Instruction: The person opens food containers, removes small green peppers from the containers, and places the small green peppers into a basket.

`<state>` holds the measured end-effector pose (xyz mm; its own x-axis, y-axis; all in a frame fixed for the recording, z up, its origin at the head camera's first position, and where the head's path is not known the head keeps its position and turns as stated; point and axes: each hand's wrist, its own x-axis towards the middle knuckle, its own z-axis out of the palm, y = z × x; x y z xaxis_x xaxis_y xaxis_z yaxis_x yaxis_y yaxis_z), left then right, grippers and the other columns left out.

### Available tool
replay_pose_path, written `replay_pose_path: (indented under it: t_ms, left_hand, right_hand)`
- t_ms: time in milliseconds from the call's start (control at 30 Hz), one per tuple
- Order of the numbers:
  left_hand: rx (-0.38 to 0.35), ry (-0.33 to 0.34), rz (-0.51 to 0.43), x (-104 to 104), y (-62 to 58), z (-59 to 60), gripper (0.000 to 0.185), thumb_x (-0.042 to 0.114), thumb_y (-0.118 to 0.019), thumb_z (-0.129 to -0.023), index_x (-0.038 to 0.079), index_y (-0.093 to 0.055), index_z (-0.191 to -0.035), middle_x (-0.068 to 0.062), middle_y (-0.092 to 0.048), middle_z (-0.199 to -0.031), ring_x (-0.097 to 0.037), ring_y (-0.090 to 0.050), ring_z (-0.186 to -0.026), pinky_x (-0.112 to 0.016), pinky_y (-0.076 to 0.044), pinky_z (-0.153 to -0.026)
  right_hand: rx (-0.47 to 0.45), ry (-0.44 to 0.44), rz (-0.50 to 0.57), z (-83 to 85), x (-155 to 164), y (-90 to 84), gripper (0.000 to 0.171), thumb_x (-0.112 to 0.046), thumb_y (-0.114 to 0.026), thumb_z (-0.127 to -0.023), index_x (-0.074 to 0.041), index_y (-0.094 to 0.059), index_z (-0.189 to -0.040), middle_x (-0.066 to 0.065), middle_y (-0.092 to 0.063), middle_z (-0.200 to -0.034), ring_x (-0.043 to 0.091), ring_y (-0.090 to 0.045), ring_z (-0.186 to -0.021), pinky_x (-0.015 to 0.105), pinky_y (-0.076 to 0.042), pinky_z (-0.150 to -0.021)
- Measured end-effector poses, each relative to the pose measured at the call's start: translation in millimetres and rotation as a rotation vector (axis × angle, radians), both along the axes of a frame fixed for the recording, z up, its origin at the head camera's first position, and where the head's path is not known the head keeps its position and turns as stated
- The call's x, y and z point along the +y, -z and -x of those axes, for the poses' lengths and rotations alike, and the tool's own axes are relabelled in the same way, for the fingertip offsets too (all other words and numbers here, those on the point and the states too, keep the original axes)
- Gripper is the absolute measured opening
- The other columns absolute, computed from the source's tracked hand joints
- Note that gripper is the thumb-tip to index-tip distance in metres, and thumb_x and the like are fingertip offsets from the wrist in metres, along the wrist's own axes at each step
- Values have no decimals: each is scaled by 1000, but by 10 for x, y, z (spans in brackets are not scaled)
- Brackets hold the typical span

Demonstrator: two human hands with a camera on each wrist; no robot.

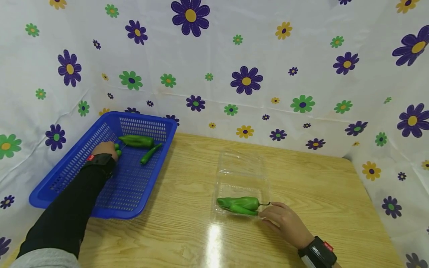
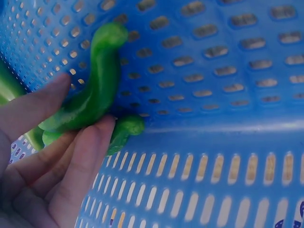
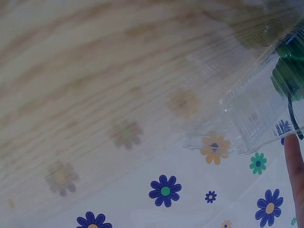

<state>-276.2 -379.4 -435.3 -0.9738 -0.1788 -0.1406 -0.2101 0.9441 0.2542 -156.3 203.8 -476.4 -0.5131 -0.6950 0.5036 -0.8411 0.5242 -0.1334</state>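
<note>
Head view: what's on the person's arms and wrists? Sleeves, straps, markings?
The left arm wears a long black sleeve, with a grey cuff or hem at the frame's bottom edge. A black wrist unit with a small red tag sits behind the left hand. The right forearm is bare; a black wrist band with a red tag and a white patch sits behind the right hand. No cables visible.

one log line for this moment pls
left hand grips green pepper in blue basket | right hand touches clear box holding peppers | table
</note>
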Motion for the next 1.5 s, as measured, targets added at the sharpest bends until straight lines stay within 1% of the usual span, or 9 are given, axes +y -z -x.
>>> replay_pose_path:
  t_ms: [267,400,533,667,833,1000,1200,1367,1500]
  left_hand:
    - [14,46,7,62,-107,-61,45,5,-75,-66,-19,-55,-98,-37,-57,-93,-48,-57,-84,-53,-49,-68]
    - [59,40,0,82,-136,-83,21,6,-67,-72,-9,-52,-74,-21,-50,-67,-34,-51,-64,-43,-42,-54]
    - [141,40,57,143,-168,-2,29,10,-56,-76,12,-36,-55,-2,-33,-53,-22,-40,-49,-36,-33,-45]
    - [224,85,106,419,-388,59,27,12,-51,-77,13,-36,-54,-4,-36,-52,-23,-41,-48,-38,-32,-43]
    - [288,190,159,1088,-837,-31,37,21,-53,-85,11,-39,-53,-3,-37,-50,-20,-40,-45,-32,-30,-40]
    - [362,348,186,1758,-1083,-188,24,18,-58,-85,4,-55,-66,-5,-48,-57,-20,-46,-49,-31,-33,-38]
    - [374,642,143,2404,-1081,-405,30,21,-64,-83,5,-67,-108,-12,-69,-100,-28,-65,-86,-38,-54,-61]
    - [137,939,-6,2933,-949,-682,26,22,-64,-89,10,-67,-112,-7,-66,-113,-21,-62,-104,-36,-51,-88]
    - [-22,1073,7,3306,-759,-838,22,16,-61,-91,11,-68,-111,-5,-67,-110,-18,-62,-102,-31,-51,-84]
  right_hand:
    - [12,-14,12,-12,7,-13,36,-5,-83,-61,-16,-71,-92,-7,-69,-90,10,-65,-84,38,-50,-87]
    - [15,-13,7,0,8,-4,35,-6,-83,-61,-15,-71,-92,-7,-69,-89,9,-65,-84,37,-50,-87]
    - [9,-7,3,6,7,5,33,-7,-83,-62,-16,-71,-92,-7,-69,-89,9,-65,-84,36,-51,-87]
    - [14,-16,6,14,18,0,32,-7,-83,-62,-15,-72,-91,-7,-70,-87,8,-65,-83,37,-51,-86]
    - [26,-21,15,33,43,-13,33,-6,-84,-61,-14,-72,-91,-7,-70,-87,8,-65,-82,38,-51,-85]
    - [29,-20,9,62,61,-2,32,-6,-83,-62,-14,-71,-91,-7,-70,-87,8,-65,-83,39,-51,-85]
    - [41,-19,11,78,61,15,32,-7,-84,-62,-14,-72,-91,-7,-70,-87,8,-65,-83,38,-51,-86]
    - [47,-26,16,71,51,16,32,-7,-84,-61,-13,-72,-90,-6,-70,-86,9,-65,-82,38,-52,-85]
    - [45,-22,25,55,38,19,32,-7,-84,-61,-13,-72,-89,-6,-70,-85,9,-65,-81,38,-52,-84]
